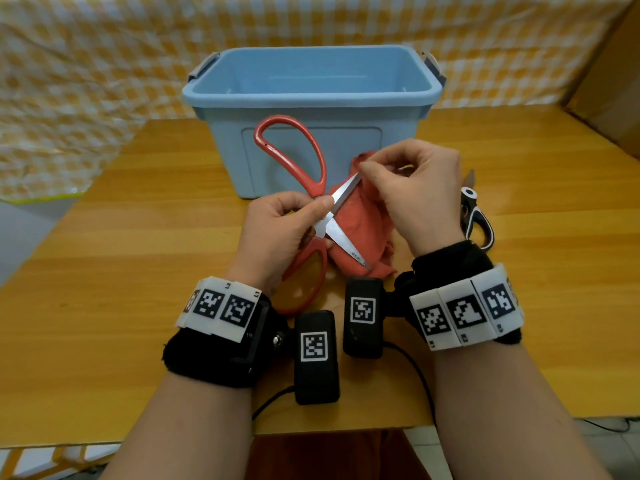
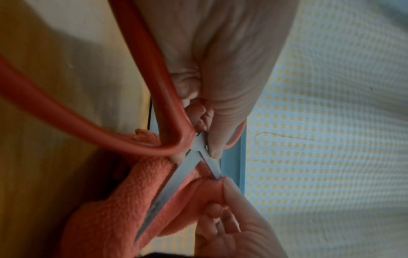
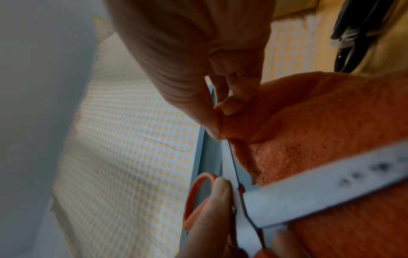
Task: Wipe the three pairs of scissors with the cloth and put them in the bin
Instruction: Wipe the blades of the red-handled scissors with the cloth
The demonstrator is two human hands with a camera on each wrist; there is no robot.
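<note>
Red-handled scissors (image 1: 313,174) (image 2: 154,120) (image 3: 309,197) stand spread wide over the table, blades crossed. My left hand (image 1: 287,223) (image 2: 212,139) pinches them at the pivot, thumb on top. My right hand (image 1: 401,188) (image 3: 218,120) pinches the orange cloth (image 1: 360,230) (image 2: 123,200) (image 3: 331,125) around the tip of the upper blade. The rest of the cloth hangs under the lower blade. The blue bin (image 1: 311,95) stands just behind, with no scissors seen inside. Black-and-white scissors (image 1: 474,216) lie on the table right of my right hand.
The wooden table (image 1: 121,271) has free surface to the left and right of my hands. A yellow checked cloth (image 1: 86,81) covers the wall behind. A cardboard box (image 1: 613,81) stands at the far right.
</note>
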